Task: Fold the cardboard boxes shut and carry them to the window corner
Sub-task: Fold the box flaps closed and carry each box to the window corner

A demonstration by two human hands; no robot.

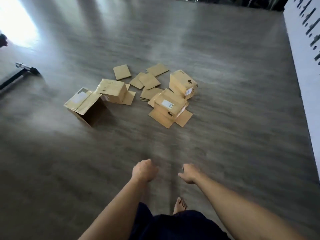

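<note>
Several tan cardboard boxes lie scattered on the grey wood floor ahead of me. The leftmost box (84,105) lies on its side with its open mouth facing me. Behind it sits another box (112,90) with flaps spread on the floor. To the right, a box (170,105) rests upside down with flaps splayed out, and a box (183,84) stands tilted behind it. Flat cardboard pieces (149,80) lie between them. My left hand (144,170) and my right hand (189,173) hang empty in front of me, fingers loosely curled, well short of the boxes.
A white wall (304,70) with dark marks runs along the right. A dark metal leg or stand (19,75) lies on the floor at the left. Bright window light (15,19) falls at the far left. My bare foot (180,204) shows below my hands.
</note>
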